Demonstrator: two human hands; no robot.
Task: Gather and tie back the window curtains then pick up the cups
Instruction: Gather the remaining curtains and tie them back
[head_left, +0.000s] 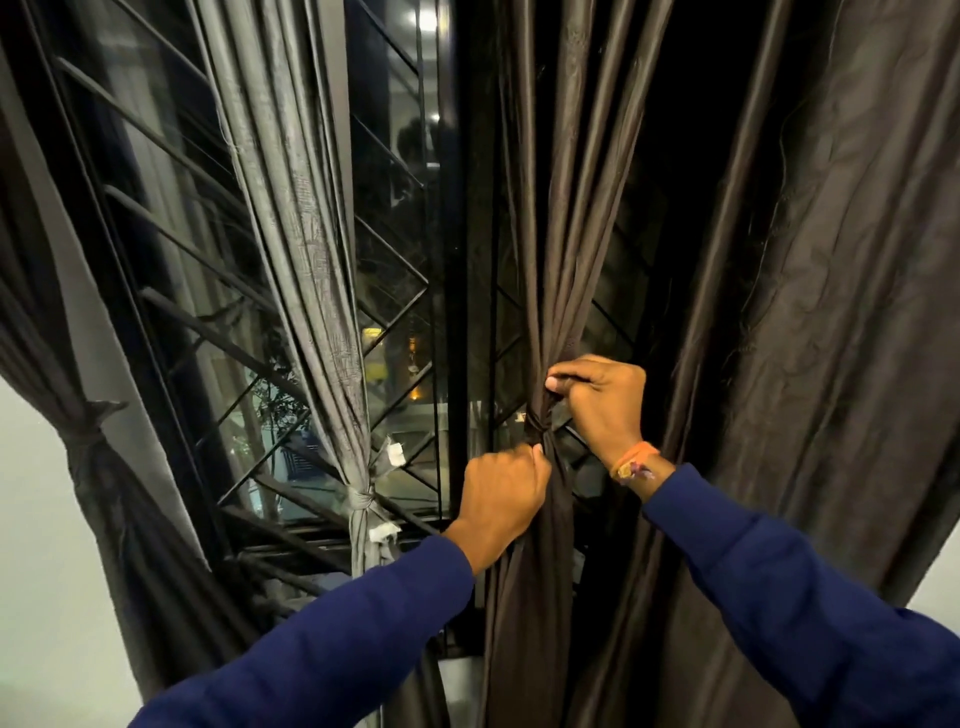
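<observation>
My left hand (501, 501) grips the dark curtain (566, 260) below its half-made knot (540, 434) before the window grille (405, 291) while my right hand (597, 402) pinches the loop above, so I should pull evenly apart to cinch it snug.

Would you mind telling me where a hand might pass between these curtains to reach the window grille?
The widest gap lies between the tied grey curtain and the dark curtain, where the window grille shows bare. Another opens left of the grey curtain, bordered by the far-left tied curtain. It is crowded at the knot, gripped by the left hand and right hand.
</observation>
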